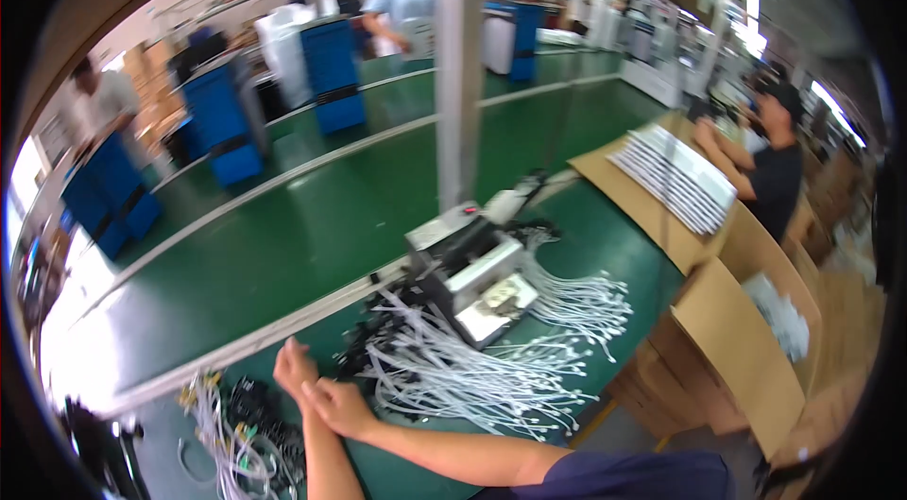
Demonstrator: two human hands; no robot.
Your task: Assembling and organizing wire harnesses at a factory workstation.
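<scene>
My right hand (342, 408) lies across my left wrist, its fingers bent round it. Just beyond, my left hand (296, 366) is raised over the near edge of the green bench, its fingers blurred, and I see nothing held in it. Right of my hands spreads a big bundle of white cables (472, 372) with small plugs at their ends. Black connectors (364, 335) crowd at the bundle's left end. Lower left, a pile of grey-white cables (231, 453) lies beside black cable parts (260, 410).
A grey bench machine (463, 264) stands behind the cables, near a metal post (458, 75). A green conveyor (312, 217) carries blue-and-white upright units (333, 75). Open cardboard boxes (737, 339) and a stack of white strips (675, 179) are at right. Several co-workers are around.
</scene>
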